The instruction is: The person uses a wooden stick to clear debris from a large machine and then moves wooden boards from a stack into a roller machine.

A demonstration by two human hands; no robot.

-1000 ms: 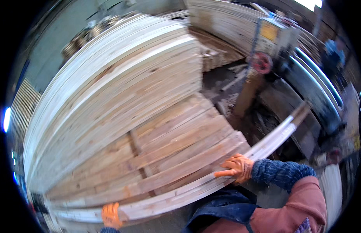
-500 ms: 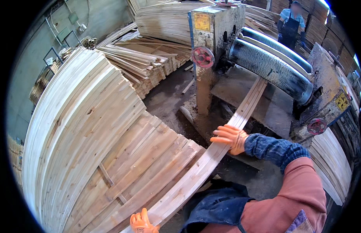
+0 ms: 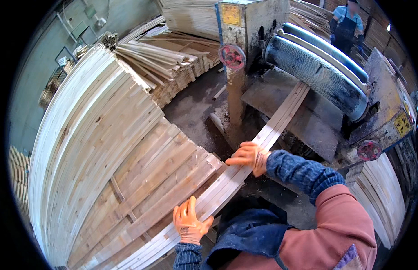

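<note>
Several long, narrow wooden strips (image 3: 272, 131) lie side by side and run from the lower left up to the machine's ridged roller (image 3: 314, 76), their far ends under it. My right hand (image 3: 254, 158), in an orange glove, rests across the strips about midway, its fingers stretched past their left edge. Nearer the front, my left hand (image 3: 190, 221), also orange-gloved, lies on the strips with fingers pointing forward and thumb spread to the right. Both hands look open, touching the wood from above. The strips' near ends run out at the lower edge.
A big stack of boards (image 3: 96, 121) fills the left side. Loose strips (image 3: 150, 56) lie on another pile beyond. Red handwheels (image 3: 232, 56) sit on the machine's posts. More boards (image 3: 382, 193) are at the right. A person (image 3: 346, 29) in an apron stands behind the rollers.
My left hand has moved forward and right along the strips, its forearm now showing. My right hand has shifted slightly left and back, its fingers less spread. The view has shifted a little.
</note>
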